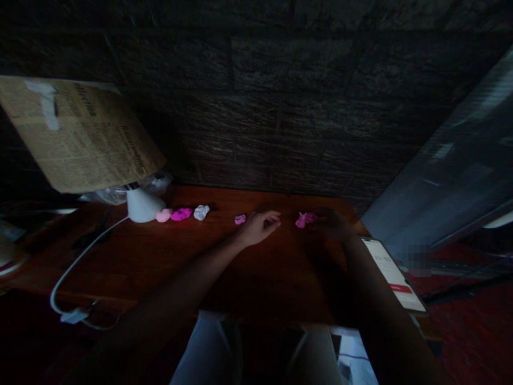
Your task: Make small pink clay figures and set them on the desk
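My left hand [259,226] rests on the brown wooden table [168,256] with its fingers curled loosely, just right of a small pink lump [240,219]. It holds nothing that I can see. My right hand [331,223] lies in shadow at the table's far right, its fingers touching a crumpled pink lump [304,219]. Further left lie a pale pink lump [163,215], a magenta lump [181,214] and a white lump [201,212] in a row.
A white lamp base [142,206] with a newspaper-covered shade [80,133] stands at the back left, its white cable [72,267] running to the front edge. A phone with a lit screen [395,275] lies at the right edge. A dark wall rises behind.
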The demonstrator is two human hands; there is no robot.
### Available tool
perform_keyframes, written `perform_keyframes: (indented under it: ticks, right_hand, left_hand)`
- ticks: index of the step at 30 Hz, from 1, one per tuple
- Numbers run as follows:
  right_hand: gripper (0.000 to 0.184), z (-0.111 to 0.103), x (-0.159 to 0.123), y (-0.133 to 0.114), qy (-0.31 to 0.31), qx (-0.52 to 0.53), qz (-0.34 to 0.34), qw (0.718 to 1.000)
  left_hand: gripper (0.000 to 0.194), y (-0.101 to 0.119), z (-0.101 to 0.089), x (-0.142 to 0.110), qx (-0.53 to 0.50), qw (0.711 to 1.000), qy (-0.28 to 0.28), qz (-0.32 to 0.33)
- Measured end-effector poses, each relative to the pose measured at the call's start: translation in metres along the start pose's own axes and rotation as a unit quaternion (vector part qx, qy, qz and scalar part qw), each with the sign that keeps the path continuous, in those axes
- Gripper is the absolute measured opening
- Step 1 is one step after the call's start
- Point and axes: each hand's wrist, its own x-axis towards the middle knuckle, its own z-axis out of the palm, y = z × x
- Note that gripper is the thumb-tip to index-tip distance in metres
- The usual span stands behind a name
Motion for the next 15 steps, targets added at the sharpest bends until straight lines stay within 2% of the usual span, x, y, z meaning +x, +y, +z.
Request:
perform_keyframes:
  ticks: [5, 10, 15]
  right_hand:
    - [0.029, -0.001, -0.001, -0.002, -0.008, -0.004, 0.007, 1.0]
    - [0.019, -0.001, -0.001, -0.004, -0.02, -0.016, 0.013, 1.0]
    - [0.019, -0.003, 0.0, -0.003, -0.008, -0.031, -0.007, 0.999]
  left_hand:
    - [0.024, 0.001, -0.008, 0.001, 0.034, 0.999, 0.01, 0.021]
    - [0.024, -0.002, -0.023, 0.004, 0.06, 0.997, 0.044, 0.024]
    - [0.023, -0.005, -0.023, 0.004, 0.064, 0.997, 0.041, 0.017]
